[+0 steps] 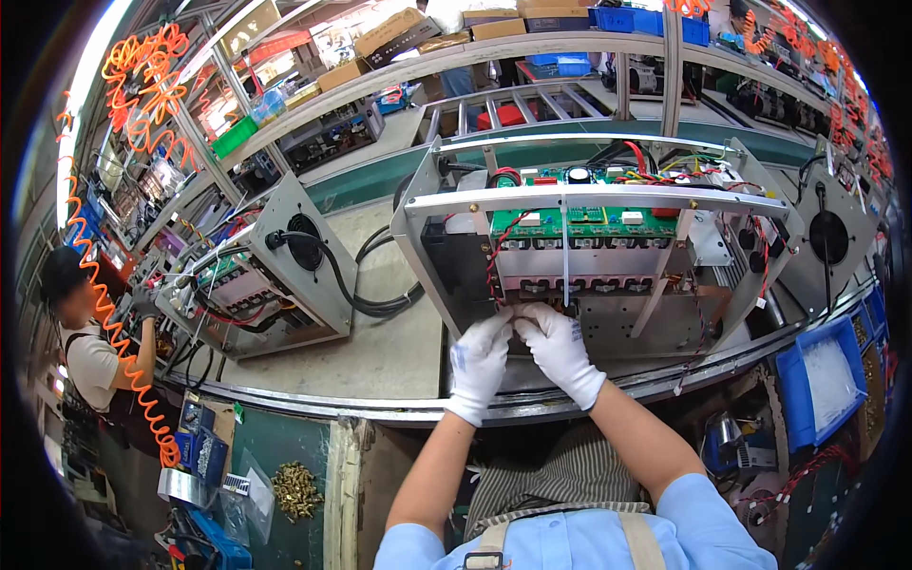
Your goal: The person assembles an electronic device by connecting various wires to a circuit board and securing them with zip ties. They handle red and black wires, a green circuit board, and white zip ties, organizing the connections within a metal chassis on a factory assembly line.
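Note:
An open metal chassis (594,202) stands in front of me, with a green circuit board (560,226) and rows of black components inside. A twisted red-and-black wire (491,261) runs down its left side to my fingertips. My left hand (478,369), in a white glove, pinches at the wire's lower end by the front lower edge. Beside it, my right hand (559,353), gloved too, has its fingers pressed together and touching the left fingertips. Whatever lies between the right fingers is hidden. A pale cable tie (566,252) hangs vertically over the board.
A second chassis (275,275) with a black cable (389,302) stands left. Beyond it a co-worker (100,347) works. Orange coiled hoses (142,81) hang at left. Brass fasteners (296,491) lie lower left; a blue bin (825,382) sits right. A metal rail (408,410) edges the bench.

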A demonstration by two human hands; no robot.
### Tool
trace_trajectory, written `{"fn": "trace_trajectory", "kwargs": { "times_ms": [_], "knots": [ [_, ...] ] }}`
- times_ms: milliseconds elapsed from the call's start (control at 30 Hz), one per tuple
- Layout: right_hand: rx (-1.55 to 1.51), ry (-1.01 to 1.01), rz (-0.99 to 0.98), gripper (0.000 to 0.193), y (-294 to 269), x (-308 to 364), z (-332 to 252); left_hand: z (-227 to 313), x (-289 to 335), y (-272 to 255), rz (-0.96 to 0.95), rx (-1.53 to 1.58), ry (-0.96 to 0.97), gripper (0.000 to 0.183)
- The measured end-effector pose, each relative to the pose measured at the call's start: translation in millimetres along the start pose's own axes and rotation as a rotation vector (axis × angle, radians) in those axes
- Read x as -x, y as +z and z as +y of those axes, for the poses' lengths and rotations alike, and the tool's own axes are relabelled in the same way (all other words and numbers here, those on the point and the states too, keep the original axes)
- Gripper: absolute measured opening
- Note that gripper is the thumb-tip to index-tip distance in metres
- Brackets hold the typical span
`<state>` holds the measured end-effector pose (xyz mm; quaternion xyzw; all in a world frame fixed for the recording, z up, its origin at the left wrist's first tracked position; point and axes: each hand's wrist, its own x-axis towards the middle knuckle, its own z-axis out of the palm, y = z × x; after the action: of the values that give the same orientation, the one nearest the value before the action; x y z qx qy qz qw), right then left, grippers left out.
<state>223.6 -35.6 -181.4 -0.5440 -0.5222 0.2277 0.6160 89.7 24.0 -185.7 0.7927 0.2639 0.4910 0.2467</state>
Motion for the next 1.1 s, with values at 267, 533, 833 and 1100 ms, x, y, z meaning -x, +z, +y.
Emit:
{"fn": "trace_trajectory", "kwargs": {
  "times_ms": [267, 533, 833, 1100],
  "knots": [
    [-0.061, 0.128, -0.073, 0.017, -24, 0, -11, 23, -38, -32, -0.394, 0.315, -0.547, 0.023],
    [-0.329, 0.223, -0.083, 0.022, -17, 1, -17, 23, -25, -32, -0.253, 0.148, -0.42, 0.018],
    [-0.279, 0.201, -0.05, 0.02, -10, 3, -9, 35, -26, -33, -0.276, 0.112, -0.407, 0.018],
    [-0.067, -0.048, 0.107, 0.015, -4, 23, -19, 31, -21, -19, -0.117, 0.058, -0.33, 0.025]
  ]
}}
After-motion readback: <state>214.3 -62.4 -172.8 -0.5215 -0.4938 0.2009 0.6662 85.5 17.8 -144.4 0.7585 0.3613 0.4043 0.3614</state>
